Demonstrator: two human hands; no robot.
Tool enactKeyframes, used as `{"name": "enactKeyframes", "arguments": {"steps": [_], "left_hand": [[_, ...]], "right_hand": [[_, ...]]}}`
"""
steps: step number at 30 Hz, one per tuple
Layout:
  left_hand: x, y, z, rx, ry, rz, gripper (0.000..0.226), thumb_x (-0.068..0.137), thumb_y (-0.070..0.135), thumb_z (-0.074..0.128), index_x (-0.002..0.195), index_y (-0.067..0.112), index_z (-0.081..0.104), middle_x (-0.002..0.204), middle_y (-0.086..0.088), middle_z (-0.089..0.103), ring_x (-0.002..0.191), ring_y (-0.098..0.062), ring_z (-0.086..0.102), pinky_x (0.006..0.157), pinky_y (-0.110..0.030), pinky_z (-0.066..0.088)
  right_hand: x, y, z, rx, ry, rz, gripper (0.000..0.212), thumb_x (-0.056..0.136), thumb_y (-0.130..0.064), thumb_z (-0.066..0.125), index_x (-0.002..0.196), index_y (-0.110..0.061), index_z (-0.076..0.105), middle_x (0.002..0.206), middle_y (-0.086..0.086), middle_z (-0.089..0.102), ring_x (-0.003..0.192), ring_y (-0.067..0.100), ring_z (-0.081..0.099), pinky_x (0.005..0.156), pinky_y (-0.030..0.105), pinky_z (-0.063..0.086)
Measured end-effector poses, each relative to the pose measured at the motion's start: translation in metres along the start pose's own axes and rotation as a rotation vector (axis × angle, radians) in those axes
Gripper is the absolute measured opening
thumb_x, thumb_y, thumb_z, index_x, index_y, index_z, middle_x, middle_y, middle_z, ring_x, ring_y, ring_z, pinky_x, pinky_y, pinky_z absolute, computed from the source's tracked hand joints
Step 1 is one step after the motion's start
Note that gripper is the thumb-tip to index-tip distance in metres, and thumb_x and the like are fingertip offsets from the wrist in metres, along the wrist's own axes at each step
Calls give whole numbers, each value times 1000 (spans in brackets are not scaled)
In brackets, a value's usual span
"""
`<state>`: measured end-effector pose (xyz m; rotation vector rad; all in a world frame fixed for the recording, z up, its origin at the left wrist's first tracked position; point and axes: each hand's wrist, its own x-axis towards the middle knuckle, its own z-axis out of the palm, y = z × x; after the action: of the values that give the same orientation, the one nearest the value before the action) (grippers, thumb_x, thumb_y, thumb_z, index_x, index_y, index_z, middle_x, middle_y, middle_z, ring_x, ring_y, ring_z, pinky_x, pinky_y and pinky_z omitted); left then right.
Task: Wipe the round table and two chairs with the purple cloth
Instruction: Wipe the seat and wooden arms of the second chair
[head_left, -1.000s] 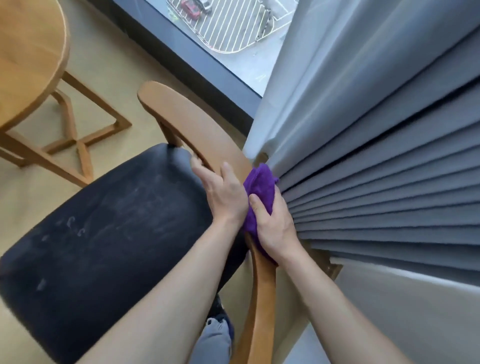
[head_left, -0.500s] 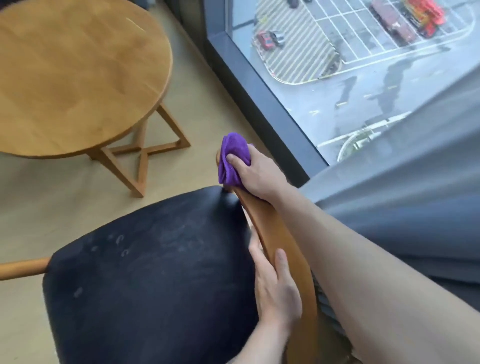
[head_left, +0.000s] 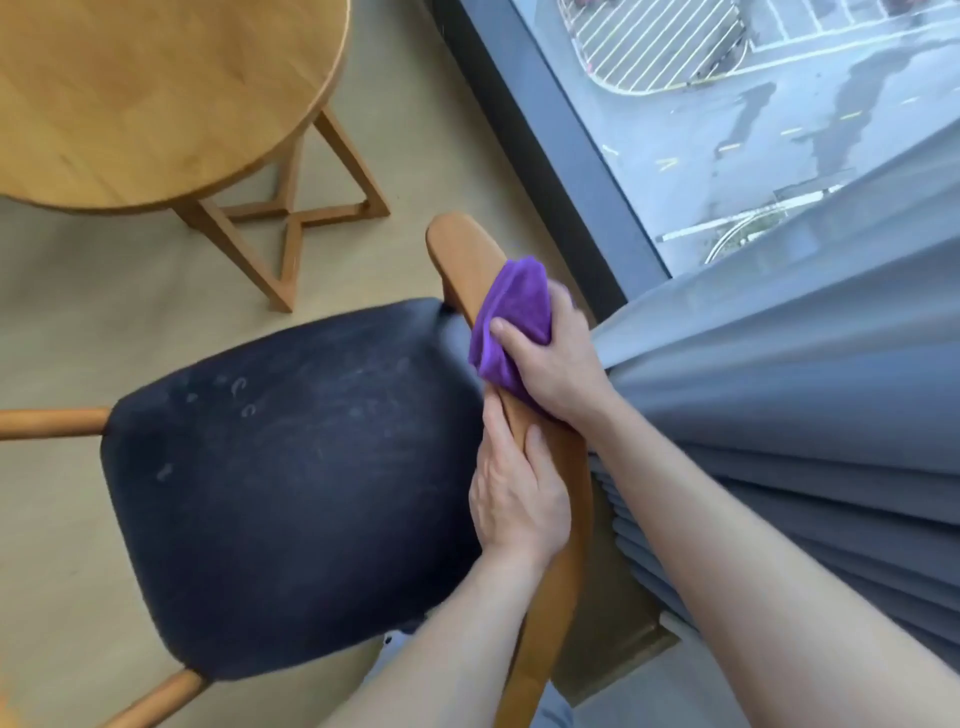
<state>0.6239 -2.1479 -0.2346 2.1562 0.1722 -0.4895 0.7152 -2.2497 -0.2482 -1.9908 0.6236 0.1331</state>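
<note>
Head view: I count one round table (head_left: 156, 98), one chair (head_left: 291, 483), one purple cloth (head_left: 511, 317). My right hand (head_left: 553, 364) grips the cloth, pressing it on the chair's curved backrest (head_left: 462, 244). My left hand (head_left: 519, 499) clasps the backrest just below.

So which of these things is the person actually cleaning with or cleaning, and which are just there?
Part of the job:
- bunched purple cloth, in the right hand's grip
- curved wooden chair backrest, steadied by the left hand
- dark padded chair seat
- round wooden table

Just there:
- grey pleated curtain
- dark window frame
</note>
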Motion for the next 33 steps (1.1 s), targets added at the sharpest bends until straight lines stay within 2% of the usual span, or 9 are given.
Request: {"name": "enactKeyframes", "arguments": {"steps": [3,6,9,13,17,20,25,29,33], "left_hand": [[2,2,0,36,3,-7,62,100,56,21,158,46,2,160,6,41,138,-20,49,110,-41,40],[4,3,1,64,-13,-1,61,101,59,19,158,46,0,158,7,43,134,-23,53,110,-47,42],[5,3,0,82,-23,-14,58,103,59,20,156,49,-2,152,6,51,128,-26,58,107,-49,44],[6,3,1,93,-3,-19,56,104,53,23,155,50,-1,145,1,59,123,-30,61,102,-48,46],[6,4,2,74,-1,-44,55,105,50,26,155,47,3,140,-2,63,121,-30,62,97,-44,47],[6,5,0,92,-15,-60,55,106,51,26,150,55,-6,139,0,64,120,-29,63,100,-46,48],[6,8,-1,170,-74,-70,82,105,43,49,143,57,-21,143,4,58,125,-21,59,106,-38,44],[5,8,-1,161,-65,-87,79,104,42,48,145,57,-18,136,0,63,123,-25,60,99,-38,43],[5,5,-1,16,-11,-61,65,95,40,29,157,38,9,131,-12,65,116,-38,59,91,-43,41]], "right_hand": [[36,-25,12,-167,37,3,80,72,-77,59,138,-34,45,132,4,48,120,27,53,106,46,44],[69,-49,23,-316,28,-51,84,71,-84,55,140,-38,42,136,6,44,128,32,47,107,51,39],[68,-49,23,-355,49,-70,81,76,-81,54,142,-37,40,135,7,44,129,32,44,105,48,35],[23,-19,9,-264,101,4,77,79,-78,54,141,-35,37,131,7,48,122,33,49,104,50,43],[-4,-5,6,-260,91,100,81,74,-82,57,134,-31,39,127,6,50,118,33,54,101,52,47],[24,-27,14,-293,73,94,85,67,-84,57,132,-31,40,127,4,51,111,31,60,93,49,51],[58,-57,30,-460,61,-20,78,69,-63,63,133,-25,40,113,3,48,99,30,56,78,40,43],[43,-43,29,-517,94,-59,77,75,-63,60,138,-26,37,123,5,49,112,31,53,91,42,41],[2,-10,11,-241,65,64,94,66,-77,62,145,-36,35,136,0,51,126,24,50,102,45,43]]}}
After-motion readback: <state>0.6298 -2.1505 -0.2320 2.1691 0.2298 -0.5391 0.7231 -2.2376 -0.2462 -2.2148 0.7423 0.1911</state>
